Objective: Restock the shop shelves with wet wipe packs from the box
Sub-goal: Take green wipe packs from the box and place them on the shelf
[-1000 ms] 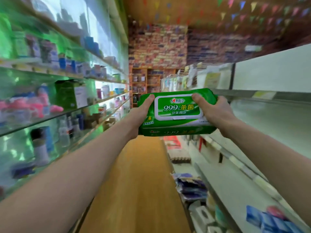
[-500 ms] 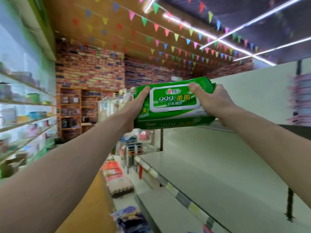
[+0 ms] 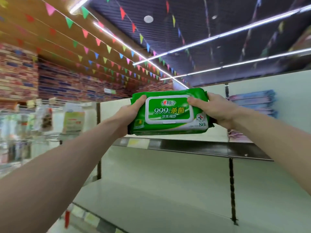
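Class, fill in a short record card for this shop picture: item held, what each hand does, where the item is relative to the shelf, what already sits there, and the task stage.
Item held: green wet wipe pack, white flip lid facing the camera
Left hand: grips the pack's left end
Right hand: grips the pack's right end
Position: in the air, just above the upper shelf edge
Already there: stack of blue and pink packs, to the right
Task stage: pack not yet set down
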